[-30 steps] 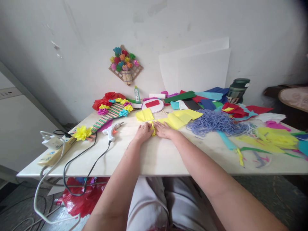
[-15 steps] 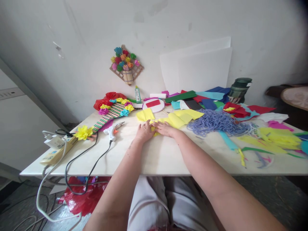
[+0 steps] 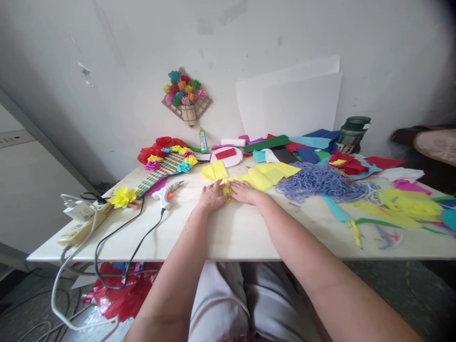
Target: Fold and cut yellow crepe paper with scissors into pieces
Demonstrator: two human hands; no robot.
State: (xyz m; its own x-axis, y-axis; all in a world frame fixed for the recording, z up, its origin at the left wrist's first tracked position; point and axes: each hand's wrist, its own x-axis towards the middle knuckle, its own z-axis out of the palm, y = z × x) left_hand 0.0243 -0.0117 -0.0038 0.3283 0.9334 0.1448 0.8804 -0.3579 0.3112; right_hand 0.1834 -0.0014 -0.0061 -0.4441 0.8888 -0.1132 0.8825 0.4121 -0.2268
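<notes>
Two flat hands, left hand [image 3: 213, 197] and right hand [image 3: 243, 192], press yellow paper [image 3: 265, 175] on the surface [image 3: 242, 228]; folding looks barely begun.

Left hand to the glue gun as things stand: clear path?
Probably yes. The left hand rests on the yellow paper, and the glue gun lies just to its left on bare table, nothing between them; only its cord trails toward the table's edge.

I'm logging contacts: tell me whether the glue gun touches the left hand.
Apart. The head view shows bare table between the glue gun and the left hand, which rests on yellow paper.
</notes>
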